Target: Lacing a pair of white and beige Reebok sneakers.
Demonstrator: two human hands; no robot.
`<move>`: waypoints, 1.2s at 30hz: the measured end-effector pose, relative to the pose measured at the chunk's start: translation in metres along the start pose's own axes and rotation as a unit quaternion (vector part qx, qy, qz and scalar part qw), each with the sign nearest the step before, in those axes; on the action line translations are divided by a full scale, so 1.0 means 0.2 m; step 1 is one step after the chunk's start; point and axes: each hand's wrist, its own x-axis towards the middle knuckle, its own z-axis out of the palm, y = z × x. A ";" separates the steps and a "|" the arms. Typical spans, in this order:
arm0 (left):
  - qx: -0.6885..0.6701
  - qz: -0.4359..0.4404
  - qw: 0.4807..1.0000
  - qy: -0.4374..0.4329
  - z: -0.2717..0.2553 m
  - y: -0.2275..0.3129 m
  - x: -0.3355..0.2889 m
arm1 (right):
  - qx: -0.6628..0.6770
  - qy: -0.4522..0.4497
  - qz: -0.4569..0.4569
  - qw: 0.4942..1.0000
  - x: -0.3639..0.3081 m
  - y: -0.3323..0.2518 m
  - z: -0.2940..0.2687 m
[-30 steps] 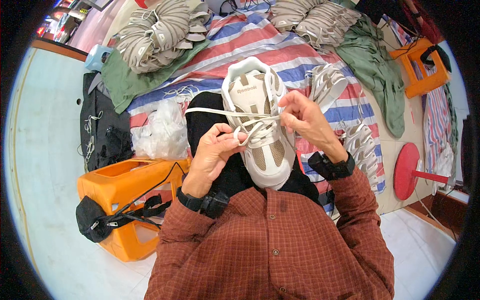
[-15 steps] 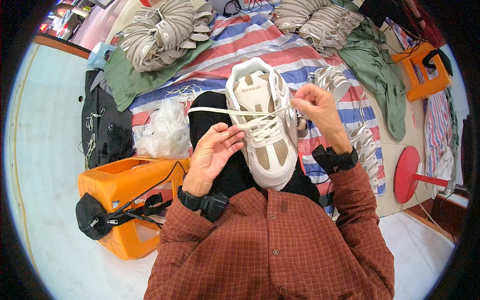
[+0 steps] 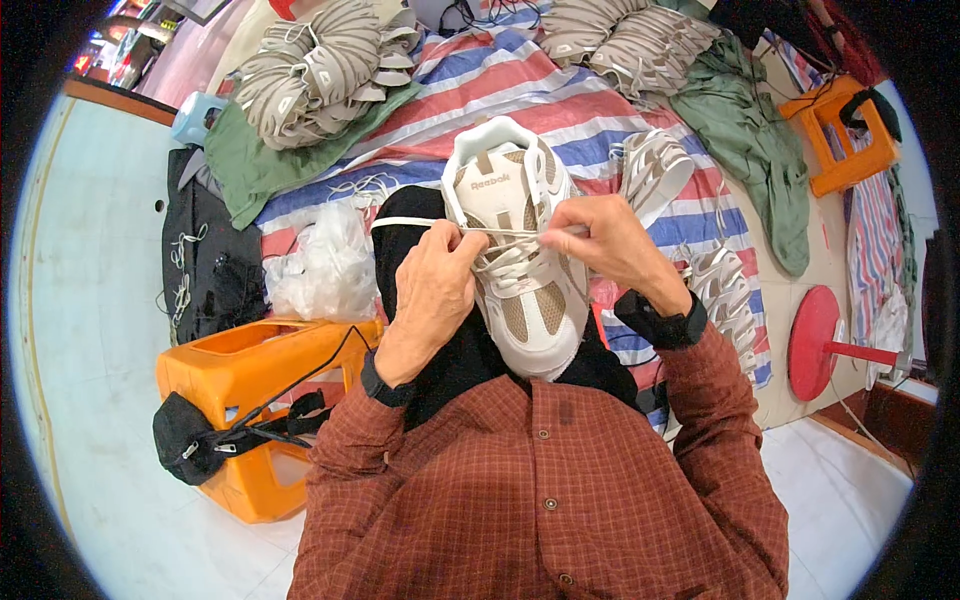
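A white and beige sneaker (image 3: 541,333) rests on my lap over dark trousers, its toe toward me. Flat cream shoelace (image 3: 518,264) criss-crosses its front, and a length of it runs across the tongue between my hands. My left hand (image 3: 435,285) pinches the lace at the shoe's left side, with a loose stretch of lace reaching out to the left over my knee. On the other side, the fingertips of my right hand (image 3: 597,238) are closed on the lace near the eyelets. The sneaker's heel points away from me.
An orange plastic stool (image 3: 260,360) with a black pouch (image 3: 183,437) stands at left, beside a clear plastic bag (image 3: 325,265). Stacked shoe uppers (image 3: 320,75) lie on green cloth and a striped sheet (image 3: 480,85). Another orange stool (image 3: 840,140) and a red round-topped stool (image 3: 815,345) are at right.
My left hand has moved up and closed on the lace, its back turned upward. The right hand has come down and inward, nearer the shoe's middle.
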 end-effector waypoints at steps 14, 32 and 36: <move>-0.020 -0.032 0.999 -0.019 -0.02 0.03 0.00 | 0.117 -0.008 0.073 0.990 0.01 0.03 0.00; -0.008 -0.123 0.992 0.003 0.07 0.02 -0.01 | 0.019 -0.028 -0.025 0.999 0.10 0.08 0.05; -0.046 -0.150 0.987 -0.043 0.04 0.02 -0.01 | -0.008 -0.042 -0.016 0.999 0.10 0.07 0.05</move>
